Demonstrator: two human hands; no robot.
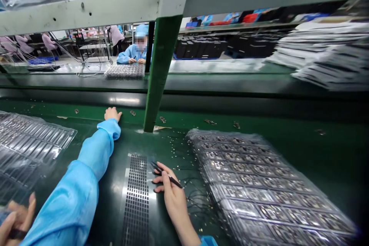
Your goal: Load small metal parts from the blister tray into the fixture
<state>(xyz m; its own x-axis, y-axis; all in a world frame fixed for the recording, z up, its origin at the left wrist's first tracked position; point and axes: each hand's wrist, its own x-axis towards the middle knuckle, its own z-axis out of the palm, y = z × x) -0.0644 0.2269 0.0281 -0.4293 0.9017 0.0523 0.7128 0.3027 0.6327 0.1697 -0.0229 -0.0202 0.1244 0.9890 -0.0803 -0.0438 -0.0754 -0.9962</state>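
My left hand (113, 113) reaches far forward in a blue sleeve to the back of the green table (317, 153). Its fingers are curled down together on the surface, near a small metal part (132, 113). What they hold, if anything, is hidden. My right hand (170, 194) rests close to me and pinches black tweezers (167, 176), whose tips point left over a perforated metal strip (137, 196). A stack of clear plastic trays (259, 188) holding several small components lies just right of that hand.
Another clear tray (31, 142) lies at the left. A green post (158, 77) stands ahead of the strip. Small metal parts (210, 122) lie scattered along the back. Another person's hand (14, 219) shows at the bottom left. A co-worker (135, 52) sits opposite.
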